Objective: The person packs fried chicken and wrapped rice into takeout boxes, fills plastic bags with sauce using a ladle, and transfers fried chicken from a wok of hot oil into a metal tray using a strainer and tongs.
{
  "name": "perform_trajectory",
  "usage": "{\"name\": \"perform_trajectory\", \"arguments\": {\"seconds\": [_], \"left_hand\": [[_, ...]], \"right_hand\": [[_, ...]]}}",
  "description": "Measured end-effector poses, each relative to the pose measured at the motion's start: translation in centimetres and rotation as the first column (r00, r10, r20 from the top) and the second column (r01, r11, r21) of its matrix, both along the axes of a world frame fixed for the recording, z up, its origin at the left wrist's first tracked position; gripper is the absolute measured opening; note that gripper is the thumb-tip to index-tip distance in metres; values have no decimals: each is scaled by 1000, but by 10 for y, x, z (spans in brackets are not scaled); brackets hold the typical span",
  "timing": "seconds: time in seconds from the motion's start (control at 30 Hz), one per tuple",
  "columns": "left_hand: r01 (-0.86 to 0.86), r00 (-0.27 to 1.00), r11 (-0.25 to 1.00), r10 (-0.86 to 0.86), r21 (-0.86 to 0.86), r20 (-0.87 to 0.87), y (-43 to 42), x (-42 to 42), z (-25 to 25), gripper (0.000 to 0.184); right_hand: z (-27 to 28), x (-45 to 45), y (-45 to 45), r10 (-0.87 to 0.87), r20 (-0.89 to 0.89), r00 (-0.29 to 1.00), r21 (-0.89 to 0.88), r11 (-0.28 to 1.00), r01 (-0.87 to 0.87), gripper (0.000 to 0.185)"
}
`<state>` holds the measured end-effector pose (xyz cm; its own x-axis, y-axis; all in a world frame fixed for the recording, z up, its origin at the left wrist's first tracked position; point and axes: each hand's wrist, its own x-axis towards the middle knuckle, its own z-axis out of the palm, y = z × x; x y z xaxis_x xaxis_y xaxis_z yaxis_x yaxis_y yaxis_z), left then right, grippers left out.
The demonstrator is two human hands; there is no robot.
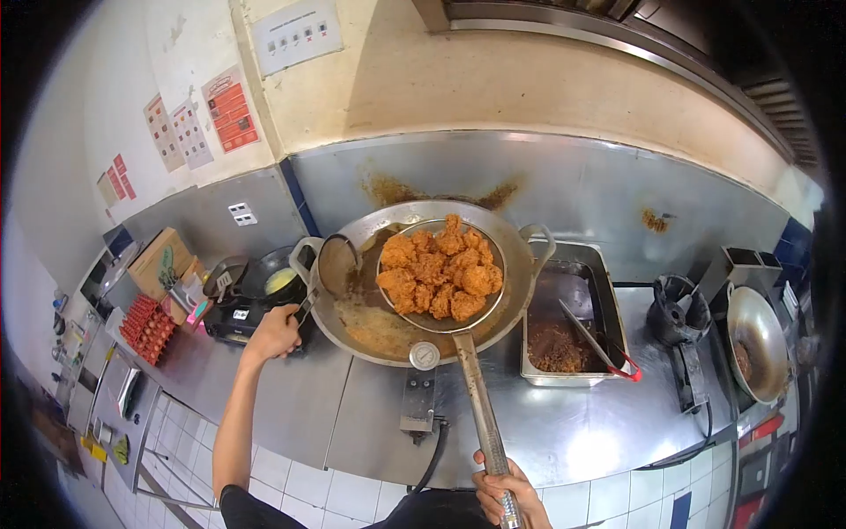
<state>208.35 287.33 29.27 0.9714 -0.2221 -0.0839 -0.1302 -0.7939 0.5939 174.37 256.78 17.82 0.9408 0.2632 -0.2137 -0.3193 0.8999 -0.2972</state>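
Note:
Several pieces of golden-brown fried chicken (429, 266) lie heaped in a large round strainer (421, 328). Its long metal handle (476, 397) runs down toward me, and my right hand (509, 494) is closed around the lower end. The strainer is over a wide wok (388, 212) of foamy oil (361, 326). At the wok's left side, my left hand (275, 333) grips the short handle of a smaller mesh skimmer (338, 264), whose round head is over the oil. A dial thermometer (424, 355) sits at the wok's front rim.
Right of the wok stands a metal tray (608, 282) with dark oil, crumbs and red-handled tongs (590, 339). Farther right are a black burner (679, 309) and another wok (756, 344). Leftward are a small stove (242, 319), a pan (269, 269) and stacked red egg trays (148, 328).

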Motion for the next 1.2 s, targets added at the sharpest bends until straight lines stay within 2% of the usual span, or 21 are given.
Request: {"name": "perform_trajectory", "arguments": {"seconds": [0.07, 0.13, 0.2, 0.37, 0.43, 0.47, 0.5, 0.57, 0.6, 0.63, 0.67, 0.7, 0.73, 0.8, 0.83, 0.9, 1.0, 1.03, 1.07, 1.13, 1.2], "left_hand": [[-22, 992, 999, 18, -34, -123, 8, 0, -5, 51], [-11, 988, 999, 4, -48, -158, 14, 1, -14, 50], [-39, 969, 990, 5, -136, -245, 18, 1, -21, 48], [-75, 978, 957, 16, -279, -208, 9, -14, -16, 46], [-118, 978, 986, 135, -116, 158, -1, -37, -13, 42], [-121, 841, 993, 104, -3, 531, -3, -50, -24, 40], [-158, 577, 983, 16, 93, 816, -12, -71, -28, 37], [-90, 626, 956, 272, -279, 731, -47, -132, -30, 31], [-62, 691, 832, 435, -551, 578, -53, -147, -69, 26], [-64, 855, 713, 400, -698, 330, -62, -179, -88, 30], [4, 929, 601, 294, -799, 225, -82, -205, -112, 32], [-58, 996, 526, 89, -848, -13, -98, -222, -141, 36], [-102, 971, 602, -114, -792, -211, -117, -235, -151, 39], [-143, 817, 416, -462, -898, -344, -155, -248, -145, 44], [-151, 805, 420, -473, -895, -358, -166, -247, -141, 44], [-322, 573, 302, -692, -897, -438, -188, -246, -133, 45], [-311, 536, 343, -707, -886, -462, -202, -245, -126, 42], [-351, 543, 333, -689, -875, -480, -208, -249, -129, 33], [-352, 548, 334, -683, -874, -482, -211, -253, -131, 33], [-413, 568, 253, -680, -875, -464, -222, -257, -130, 22], [-422, 604, 236, -648, -876, -465, -242, -259, -129, 20]], "right_hand": [[1, -3, 0, -6, -4, 1000, 8, 1000, 6, 35], [2, -5, 1, -8, -4, 1000, 18, 1000, 8, 35], [2, -6, 1, -7, 16, 1000, 19, 1000, 7, 36], [-4, -6, 1, -8, 49, 999, 5, 1000, 8, 36], [-3, -7, 1, -23, 33, 999, 9, 1000, 22, 36], [-2, -7, 1, -15, 29, 999, 9, 1000, 15, 35], [-1, -8, 2, -14, 23, 1000, 8, 1000, 14, 35], [-7, -8, 3, -17, 30, 999, 32, 999, 16, 35], [-10, -9, 4, 5, 37, 999, 54, 998, -7, 34], [-10, -10, 5, -30, 28, 999, 55, 998, 28, 34], [-9, -9, 6, -22, 50, 998, 53, 998, 20, 34], [-6, -8, 8, -13, 70, 997, 51, 999, 10, 34], [-3, -9, 9, -38, 53, 998, 55, 998, 35, 34], [3, -12, 11, -23, 50, 998, 20, 1000, 22, 33], [-2, -14, 12, -22, 86, 996, 14, 1000, 21, 33], [-1, -19, 12, -30, 75, 997, -17, 999, 31, 34], [-2, -24, 7, -23, 77, 997, -61, 998, 28, 33], [-5, -25, 4, -14, 80, 997, -19, 1000, 15, 32], [-7, -25, -2, 0, 87, 996, 19, 1000, -1, 31], [-1, -25, -13, 24, 125, 992, -9, 1000, -23, 29], [3, -25, -29, 50, 76, 996, -88, 995, -44, 27]]}}
